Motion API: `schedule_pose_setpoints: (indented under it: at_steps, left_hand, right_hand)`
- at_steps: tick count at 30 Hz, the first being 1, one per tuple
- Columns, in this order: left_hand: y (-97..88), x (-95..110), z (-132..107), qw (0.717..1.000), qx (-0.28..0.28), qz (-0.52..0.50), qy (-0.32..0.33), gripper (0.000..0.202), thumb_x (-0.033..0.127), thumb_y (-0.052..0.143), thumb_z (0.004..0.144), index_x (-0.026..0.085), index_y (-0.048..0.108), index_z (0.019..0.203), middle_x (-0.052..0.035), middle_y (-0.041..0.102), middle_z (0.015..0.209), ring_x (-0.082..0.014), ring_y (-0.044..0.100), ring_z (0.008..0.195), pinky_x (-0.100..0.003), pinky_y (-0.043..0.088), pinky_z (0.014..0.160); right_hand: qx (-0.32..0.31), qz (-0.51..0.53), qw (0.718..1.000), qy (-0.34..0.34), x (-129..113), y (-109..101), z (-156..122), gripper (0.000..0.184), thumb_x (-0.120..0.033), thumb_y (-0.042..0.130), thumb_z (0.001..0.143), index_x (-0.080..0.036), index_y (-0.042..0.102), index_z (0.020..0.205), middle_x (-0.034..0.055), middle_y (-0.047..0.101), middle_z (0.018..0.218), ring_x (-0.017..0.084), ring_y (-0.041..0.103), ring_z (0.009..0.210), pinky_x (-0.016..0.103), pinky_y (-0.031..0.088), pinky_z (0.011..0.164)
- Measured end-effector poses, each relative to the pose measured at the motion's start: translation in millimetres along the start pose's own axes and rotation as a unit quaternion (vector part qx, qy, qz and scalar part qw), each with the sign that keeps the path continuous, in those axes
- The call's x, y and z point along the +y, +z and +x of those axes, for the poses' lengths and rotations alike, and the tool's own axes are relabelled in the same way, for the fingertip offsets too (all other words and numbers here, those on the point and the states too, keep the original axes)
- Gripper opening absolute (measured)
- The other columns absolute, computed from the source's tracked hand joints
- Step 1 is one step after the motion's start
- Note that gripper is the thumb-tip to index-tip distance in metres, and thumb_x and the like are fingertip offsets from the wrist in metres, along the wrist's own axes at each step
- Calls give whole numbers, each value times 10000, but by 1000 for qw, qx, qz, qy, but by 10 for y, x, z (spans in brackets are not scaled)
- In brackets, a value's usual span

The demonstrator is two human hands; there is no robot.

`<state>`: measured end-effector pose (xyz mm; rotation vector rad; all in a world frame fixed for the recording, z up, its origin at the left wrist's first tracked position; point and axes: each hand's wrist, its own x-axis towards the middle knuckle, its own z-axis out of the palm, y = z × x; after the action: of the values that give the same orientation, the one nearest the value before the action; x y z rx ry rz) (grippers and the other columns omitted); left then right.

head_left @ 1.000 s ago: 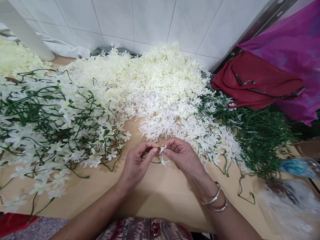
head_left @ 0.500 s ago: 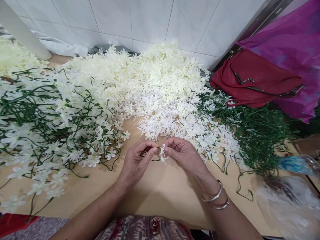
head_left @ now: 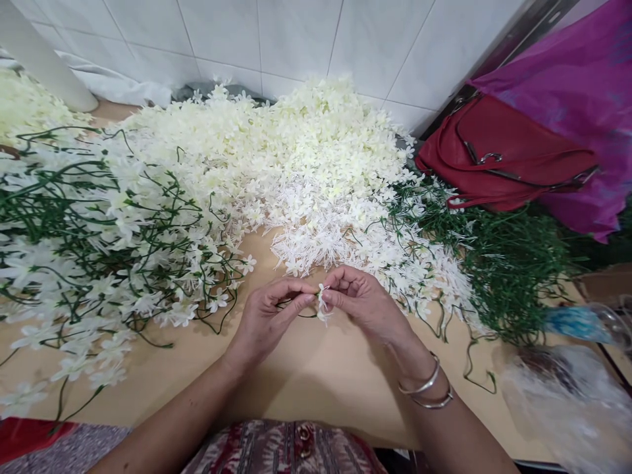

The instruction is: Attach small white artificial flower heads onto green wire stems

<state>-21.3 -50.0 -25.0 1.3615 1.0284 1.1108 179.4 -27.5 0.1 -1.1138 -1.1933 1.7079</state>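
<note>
My left hand [head_left: 269, 316] pinches a thin green artificial flower stem between thumb and forefinger, just left of centre. Facing it, my right hand [head_left: 359, 301] has its thumb and fingertips closed on the small white artificial flower [head_left: 322, 303] at that stem's tip. Both hands nearly meet above the bare front part of the table [head_left: 320, 388]. A loop of the stem shows below my left thumb; the rest is hidden by the hand. Right behind my hands lies a heap of loose white stamen pieces [head_left: 316, 247].
Cream petals [head_left: 326, 145] pile against the tiled wall. Flowers on green stems [head_left: 118, 230] heap at left; bare green stems [head_left: 518, 276] lie at right. A red handbag [head_left: 513, 155], a purple bag [head_left: 567, 99] and a clear plastic bag [head_left: 567, 401] occupy the right side.
My left fingertips have shifted slightly right, closer to the white flower. My right hand keeps its pinch in nearly the same place.
</note>
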Motion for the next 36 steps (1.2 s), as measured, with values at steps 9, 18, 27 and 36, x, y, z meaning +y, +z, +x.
schedule_pose_setpoints:
  at_steps: [9,18,27,36]
  left_hand:
    - [13,-3,-4,1000,5,18,4,158,287,681,988,180,790,948,-42,789,861,-155,718,778,-237,561,751]
    - [30,-59,-12,999,26,-31,-20,144,296,705,975,177,777,1007,-43,801,878,-152,736,766,-238,582,740]
    - [73,-32,2,989,45,-138,-30,141,271,770,935,176,772,1039,-29,828,869,-161,797,812,-258,639,835]
    - [52,-7,-19,999,27,-40,-6,160,319,699,997,185,775,1037,-36,799,885,-159,760,810,-260,605,812]
  right_hand:
    - [5,-13,1000,-16,66,51,15,320,-455,896,787,-203,699,792,-9,712,673,132,651,627,278,552,671]
    - [35,-20,999,-32,84,100,54,333,-469,900,776,-210,693,802,-18,698,696,126,640,634,270,542,660]
    - [20,38,999,-16,116,22,37,242,-374,924,773,-217,783,894,11,783,839,144,720,786,284,573,809]
    - [4,8,1000,-19,70,34,24,239,-403,904,792,-215,769,852,1,748,758,149,684,722,300,556,755]
